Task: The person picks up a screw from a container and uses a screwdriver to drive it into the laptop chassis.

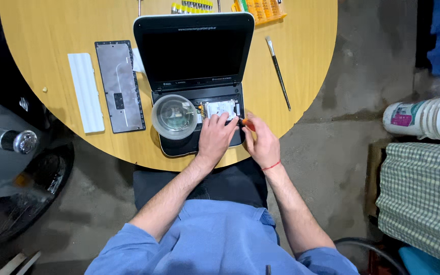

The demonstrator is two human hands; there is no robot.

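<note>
A small black laptop (pixel 194 56) lies open on the round wooden table (pixel 42 30), its keyboard taken off so the insides show. My left hand (pixel 215 137) rests flat on the laptop's base, fingers touching a silver drive (pixel 220 108). My right hand (pixel 262 142) grips an orange-handled screwdriver (pixel 247 122), tip pointed at the base's right side. A clear plastic bowl (pixel 174 116) sits on the left of the base.
A removed keyboard (pixel 119 86) and a white ribbed strip (pixel 86 92) lie left of the laptop. A thin brush (pixel 278 72) lies to the right. Screwdriver bit sets (pixel 260 10) sit at the far edge. A white bucket (pixel 426 118) and checked cloth (pixel 423 196) are at right.
</note>
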